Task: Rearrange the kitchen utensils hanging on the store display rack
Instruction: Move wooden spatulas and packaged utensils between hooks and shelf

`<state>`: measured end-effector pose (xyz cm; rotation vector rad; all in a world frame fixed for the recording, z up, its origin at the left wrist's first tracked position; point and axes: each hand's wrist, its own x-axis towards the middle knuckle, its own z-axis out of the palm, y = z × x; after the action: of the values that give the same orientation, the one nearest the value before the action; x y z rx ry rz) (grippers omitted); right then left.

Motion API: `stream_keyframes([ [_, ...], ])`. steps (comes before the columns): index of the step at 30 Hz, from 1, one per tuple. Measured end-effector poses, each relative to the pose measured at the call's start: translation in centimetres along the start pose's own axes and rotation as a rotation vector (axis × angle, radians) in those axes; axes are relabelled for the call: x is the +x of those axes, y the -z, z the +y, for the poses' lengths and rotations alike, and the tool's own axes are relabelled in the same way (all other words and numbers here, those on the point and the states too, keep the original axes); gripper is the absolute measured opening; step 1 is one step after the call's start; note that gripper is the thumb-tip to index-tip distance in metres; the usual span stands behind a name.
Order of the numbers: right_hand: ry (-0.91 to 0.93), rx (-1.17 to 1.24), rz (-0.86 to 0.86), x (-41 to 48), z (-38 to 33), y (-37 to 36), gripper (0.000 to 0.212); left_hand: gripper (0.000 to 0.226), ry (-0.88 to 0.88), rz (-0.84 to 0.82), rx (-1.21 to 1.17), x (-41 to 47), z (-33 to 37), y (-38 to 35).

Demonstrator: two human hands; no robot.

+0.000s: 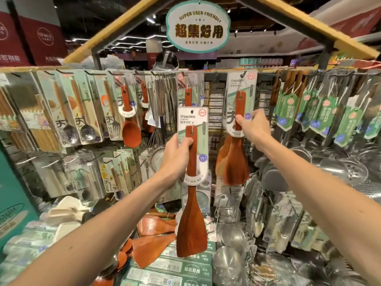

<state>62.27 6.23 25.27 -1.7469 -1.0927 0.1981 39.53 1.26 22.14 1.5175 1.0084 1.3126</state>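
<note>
The left hand is wrapped round the handle of a wooden spatula. This spatula is off the rack. It is held straight up and down in front of the middle of the rack, wide end pointing down. That way the hole in its card is at the top, ready for a hook.

The right hand grips the handle of a second spatula. That one hangs from a hook on the top rail, a bit right of the middle. More of the same kind hang just behind it. I think the right hand holds it steady, or pulls the bunch forward, to make room for the one in the left hand. It makes sense to put like with like.

Metal whisks hang left of the middle. A few loose spatulas lie on the boxes near the bottom edge. They may need hanging too.
</note>
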Motion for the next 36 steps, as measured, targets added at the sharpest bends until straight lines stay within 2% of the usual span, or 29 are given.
stream_keyframes([
  [4,0.091,-0.091,0.111,-4.3,2.4,-0.1,0.076,0.019,0.022,0.002,0.013,-0.1,-0.4,0.4],
  [8,0.213,0.052,-0.200,-11.1,4.3,-0.6,0.077,0.017,0.050,-0.015,0.033,-0.2,-1.2,0.4],
  [10,0.238,0.087,-0.271,-13.8,4.5,-0.8,0.076,0.026,0.025,-0.044,0.040,-0.3,-1.7,-0.1],
  [15,0.239,0.411,-0.326,-14.2,2.8,0.0,0.069,0.060,-0.287,-0.078,0.075,-0.2,-0.6,-3.3],
  [18,0.306,0.500,-0.246,-12.4,1.3,1.7,0.065,0.061,-0.401,-0.105,0.095,0.8,1.9,-4.7],
  [21,0.363,0.401,-0.124,-10.5,0.0,3.2,0.066,0.055,-0.528,-0.124,0.223,2.0,4.6,-5.6],
  [24,0.438,0.356,-0.036,-9.1,-1.2,4.1,0.064,0.050,-0.579,-0.136,0.305,3.7,6.4,-6.6],
  [28,0.460,0.265,0.015,-7.8,-2.5,4.6,0.050,0.045,-0.573,-0.135,0.422,5.7,7.4,-7.6],
  [36,0.415,0.182,-0.016,-6.8,-1.6,4.6,0.051,0.039,-0.484,-0.185,0.524,7.2,6.7,-7.9],
])
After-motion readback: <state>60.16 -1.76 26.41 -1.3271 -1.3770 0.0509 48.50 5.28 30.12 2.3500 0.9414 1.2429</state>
